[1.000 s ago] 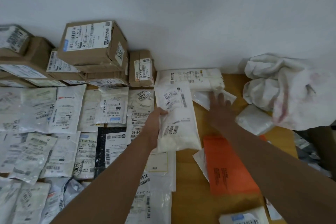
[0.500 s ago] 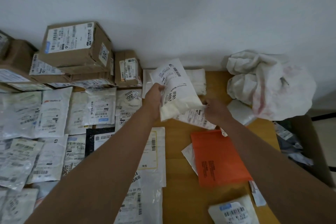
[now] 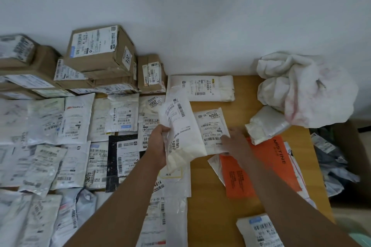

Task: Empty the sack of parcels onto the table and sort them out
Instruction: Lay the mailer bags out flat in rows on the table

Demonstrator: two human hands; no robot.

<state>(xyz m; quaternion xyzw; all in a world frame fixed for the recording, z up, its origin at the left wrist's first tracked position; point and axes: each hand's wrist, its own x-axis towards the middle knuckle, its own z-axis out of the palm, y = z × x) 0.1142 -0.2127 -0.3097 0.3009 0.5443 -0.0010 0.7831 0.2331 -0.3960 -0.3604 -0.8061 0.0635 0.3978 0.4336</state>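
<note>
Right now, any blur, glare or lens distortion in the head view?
Head view: wide-angle bowing at the edges; left-side mailers smeared, their print unreadable; sharper at centre, where "2604" reads on the parcel in the left hand; lighting soft and even, no harsh glare.
</note>
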